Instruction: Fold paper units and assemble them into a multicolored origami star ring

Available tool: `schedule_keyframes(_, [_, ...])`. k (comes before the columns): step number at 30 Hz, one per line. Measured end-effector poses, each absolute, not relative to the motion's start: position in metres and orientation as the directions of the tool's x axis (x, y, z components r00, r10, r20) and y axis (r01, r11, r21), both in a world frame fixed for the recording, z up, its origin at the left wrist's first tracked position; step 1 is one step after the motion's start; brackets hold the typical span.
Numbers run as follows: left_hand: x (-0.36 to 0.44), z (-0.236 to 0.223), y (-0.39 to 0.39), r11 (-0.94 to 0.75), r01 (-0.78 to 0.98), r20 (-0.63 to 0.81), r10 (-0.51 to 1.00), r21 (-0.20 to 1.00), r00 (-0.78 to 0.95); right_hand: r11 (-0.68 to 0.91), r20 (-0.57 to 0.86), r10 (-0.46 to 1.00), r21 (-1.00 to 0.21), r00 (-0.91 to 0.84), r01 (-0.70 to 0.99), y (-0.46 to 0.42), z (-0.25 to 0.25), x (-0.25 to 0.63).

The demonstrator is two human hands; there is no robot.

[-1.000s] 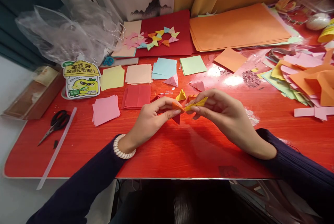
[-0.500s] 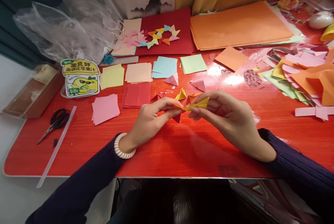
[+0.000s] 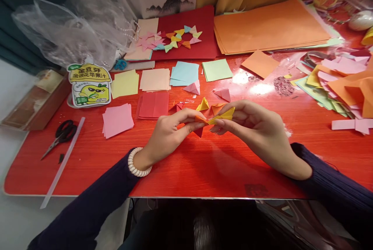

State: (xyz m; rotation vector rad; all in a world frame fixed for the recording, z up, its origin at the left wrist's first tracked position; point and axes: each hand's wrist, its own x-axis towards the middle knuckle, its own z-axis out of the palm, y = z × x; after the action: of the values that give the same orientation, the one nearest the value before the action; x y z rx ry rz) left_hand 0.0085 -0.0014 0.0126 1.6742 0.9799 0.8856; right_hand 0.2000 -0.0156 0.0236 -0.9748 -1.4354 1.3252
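Note:
My left hand (image 3: 169, 135) pinches a folded orange paper piece (image 3: 200, 119) with a red folded point (image 3: 199, 132) hanging beneath it. My right hand (image 3: 256, 131) pinches a folded yellow paper piece (image 3: 225, 115), whose tip meets the orange piece between the two hands. Both hands hover just above the red table (image 3: 204, 164). Loose folded units lie just behind the hands: yellow (image 3: 203, 105), orange (image 3: 217, 108), red (image 3: 177, 106) and two pink (image 3: 192, 87).
Stacks of square paper lie behind: pink (image 3: 117, 120), red (image 3: 154, 105), yellow (image 3: 125, 84), peach (image 3: 155, 79), blue (image 3: 184, 73), green (image 3: 217, 70). Scissors (image 3: 60, 134) and a clear strip (image 3: 62, 162) lie left. A folded paper ring (image 3: 175, 40), orange sheets (image 3: 269, 26) and scraps (image 3: 344, 83) lie at back and right.
Both hands have hardly shifted; the yellow piece sits a little closer against the orange one. The view has tilted slightly.

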Motion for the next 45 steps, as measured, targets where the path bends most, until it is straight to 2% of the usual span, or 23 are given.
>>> schedule_keyframes(11, [0.009,0.014,-0.002,-0.215,0.184,0.12,0.897,0.959,0.425,0.103,0.102,0.964,-0.995,-0.247,-0.007,-0.015,0.022,0.201])
schedule_keyframes(21, [0.009,0.015,-0.002,-0.162,0.2,0.071,0.915,0.966,0.398,0.125,0.096,0.964,-0.987,-0.25,0.103,-0.014,0.018,0.201])
schedule_keyframes(30, [0.009,0.014,-0.003,-0.185,0.251,0.063,0.902,0.95,0.428,0.145,0.09,0.961,-0.969,-0.26,0.2,-0.015,0.017,0.203])
schedule_keyframes(35, [0.009,0.013,-0.003,-0.125,0.275,-0.004,0.905,0.953,0.425,0.187,0.113,0.957,-0.943,-0.266,0.275,-0.015,0.017,0.204])
schedule_keyframes(39, [0.009,0.011,-0.002,-0.069,0.309,-0.055,0.924,0.949,0.377,0.163,0.064,0.948,-0.94,-0.313,0.299,-0.012,0.019,0.204])
schedule_keyframes(45, [0.01,0.011,0.001,0.075,0.175,-0.129,0.938,0.982,0.321,0.119,-0.037,0.934,-0.905,-0.354,0.408,-0.005,0.019,0.207])
